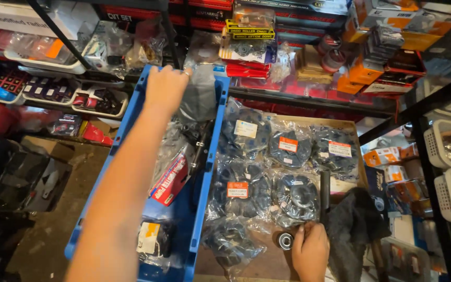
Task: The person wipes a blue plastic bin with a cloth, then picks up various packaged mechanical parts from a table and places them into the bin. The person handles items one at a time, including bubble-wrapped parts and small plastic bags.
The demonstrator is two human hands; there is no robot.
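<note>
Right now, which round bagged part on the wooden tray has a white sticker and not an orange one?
The top-left bagged part, beside the blue crate. It alone has a plain white sticker; the others' stickers show orange.

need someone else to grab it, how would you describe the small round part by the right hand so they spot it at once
Find the brown tray of bagged black parts beside the blue crate. At its near edge, just left of the right hand, stands a small bearing: bare, black-rimmed with a shiny centre, unlike its bagged neighbours.

By my right hand (310, 250) I count one small round bearing (285, 241), one dark cloth (353, 224), one black rod (324, 190), and six bagged round parts (288, 148) beyond my knuckles (some overlap). My left hand (164, 89) reaches over one blue crate (200, 206).
</note>
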